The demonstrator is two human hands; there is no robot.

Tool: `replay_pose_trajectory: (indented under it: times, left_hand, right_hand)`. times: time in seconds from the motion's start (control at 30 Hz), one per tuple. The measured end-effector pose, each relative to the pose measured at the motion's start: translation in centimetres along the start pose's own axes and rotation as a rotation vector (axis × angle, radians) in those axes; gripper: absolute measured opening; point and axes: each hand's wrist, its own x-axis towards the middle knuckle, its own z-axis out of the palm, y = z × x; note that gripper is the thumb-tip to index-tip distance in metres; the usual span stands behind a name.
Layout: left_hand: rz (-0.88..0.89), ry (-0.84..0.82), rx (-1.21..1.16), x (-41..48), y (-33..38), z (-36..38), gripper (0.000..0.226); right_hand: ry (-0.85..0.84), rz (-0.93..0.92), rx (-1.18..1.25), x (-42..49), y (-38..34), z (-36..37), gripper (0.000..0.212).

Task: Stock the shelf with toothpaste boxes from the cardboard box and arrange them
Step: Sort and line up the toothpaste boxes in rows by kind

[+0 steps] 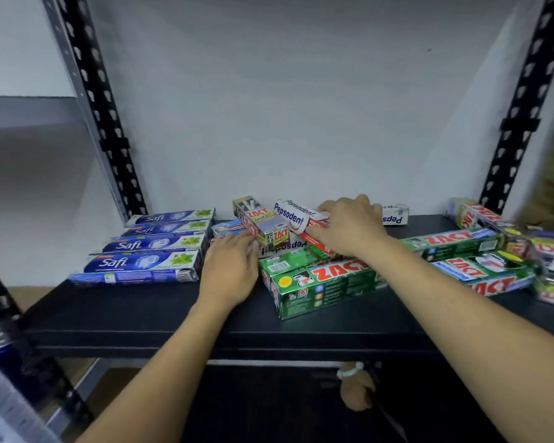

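- Two hands worked the jumbled middle of the shelf [141, 314], so the step in hand looked like arranging rather than fetching; the cardboard box was not in view.
- The Safi boxes [154, 247] lay stacked neatly at the left, while green Zact boxes [320, 279] sprawled at centre and right.
- The right hand [349, 227] lay over the tilted Pepsodent box [290, 214], fingers curled across its top and thumb on the near side, apparently gripping it.
- The left hand [229, 266] rested flat on the shelf, fingers straight, their tips touching the low end of the Zact Smokers box [258, 223].
- The next move probably called for lifting the Pepsodent box clear and laying it square with its like, while the left hand steadied the leaning pile.
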Motion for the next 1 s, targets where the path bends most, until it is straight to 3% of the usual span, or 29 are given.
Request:
replay_pose_trajectory:
  times: [0.23,0.37,0.53,0.67,0.77,0.9,1.0]
  left_hand:
    - [0.031,-0.004,0.015,0.1,-0.2,-0.1,0.036]
    - [0.026,-0.003,-0.006,0.0,0.0,-0.5,0.047]
    - [-0.046,-0.001,-0.100,-0.1,0.6,-0.8,0.041]
    - [-0.217,0.021,-0.300,0.0,1.0,-1.5,0.043]
    - [-0.292,0.031,-0.351,0.7,2.2,-2.0,0.058]
    - [-0.269,0.034,-0.329,2.9,5.7,-2.2,0.067]
    - [-0.265,-0.061,-0.209,4.4,7.4,-1.3,0.079]
  right_hand:
    - [0.093,-0.062,0.144,-0.2,0.0,0.6,0.039]
    - [0.127,-0.064,0.240,-0.6,1.2,-0.3,0.045]
    - [0.142,-0.033,0.460,-2.7,5.0,-2.8,0.051]
    - [0.184,0.032,0.488,-5.1,8.8,-4.5,0.049]
    - [0.238,0.096,0.444,-6.4,11.7,-4.8,0.047]
    - [0.294,0.170,0.351,-7.8,15.4,-4.6,0.045]
    - [0.310,0.190,0.264,-8.7,17.3,-3.9,0.043]
